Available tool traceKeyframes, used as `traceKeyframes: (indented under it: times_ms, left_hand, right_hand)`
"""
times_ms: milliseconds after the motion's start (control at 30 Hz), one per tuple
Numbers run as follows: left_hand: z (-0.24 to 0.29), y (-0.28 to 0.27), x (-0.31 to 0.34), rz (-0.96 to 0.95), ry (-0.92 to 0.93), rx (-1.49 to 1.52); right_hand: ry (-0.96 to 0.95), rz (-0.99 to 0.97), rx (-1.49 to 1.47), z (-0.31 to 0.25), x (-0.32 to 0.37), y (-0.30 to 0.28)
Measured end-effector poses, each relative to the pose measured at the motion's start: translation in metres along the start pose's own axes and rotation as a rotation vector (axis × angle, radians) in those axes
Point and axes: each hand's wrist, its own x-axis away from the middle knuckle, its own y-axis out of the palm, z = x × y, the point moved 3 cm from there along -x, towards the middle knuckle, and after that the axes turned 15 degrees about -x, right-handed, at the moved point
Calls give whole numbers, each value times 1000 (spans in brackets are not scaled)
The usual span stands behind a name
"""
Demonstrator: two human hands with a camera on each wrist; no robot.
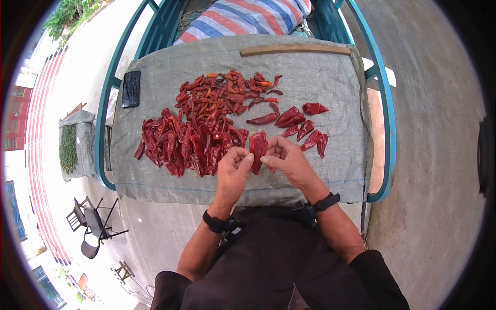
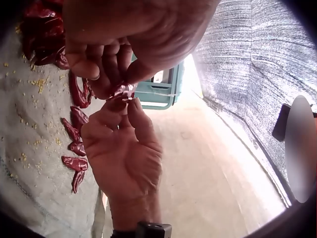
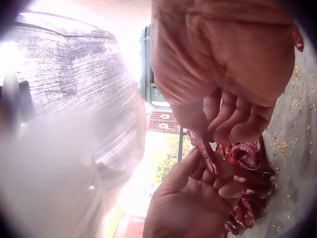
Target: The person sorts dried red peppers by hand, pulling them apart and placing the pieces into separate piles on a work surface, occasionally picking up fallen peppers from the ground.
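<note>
A dried red chili pepper (image 1: 258, 147) is held up over the near side of the cloth, pinched from both sides. My left hand (image 1: 232, 173) grips its left edge between thumb and curled fingers. On the other edge, my right hand (image 1: 290, 161) pinches with thumb and fingertips. In the right wrist view the pepper (image 3: 205, 154) looks folded lengthwise between the two hands. To the left lies a large heap of red peppers (image 1: 178, 147), with smaller, more shrivelled ones (image 1: 212, 95) behind it. Several whole peppers (image 1: 290, 118) lie spread out on the right.
The grey woven cloth (image 1: 330, 77) covers a surface between teal metal rails (image 1: 383, 103). A dark phone (image 1: 131, 89) lies at the left edge and a wooden strip (image 1: 294, 49) at the back. Loose yellow seeds (image 2: 44, 141) dot the cloth. Behind lies a striped sheet (image 1: 248, 18).
</note>
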Motion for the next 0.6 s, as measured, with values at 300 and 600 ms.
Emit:
traceKeyframes:
  times_ms: [300, 600]
  left_hand:
    - [-1, -3, 3, -73, -54, 164]
    - [0, -7, 4, -56, -57, 147]
  right_hand:
    - [14, 38, -31, 1, 1, 7]
    - [22, 5, 1, -4, 4, 19]
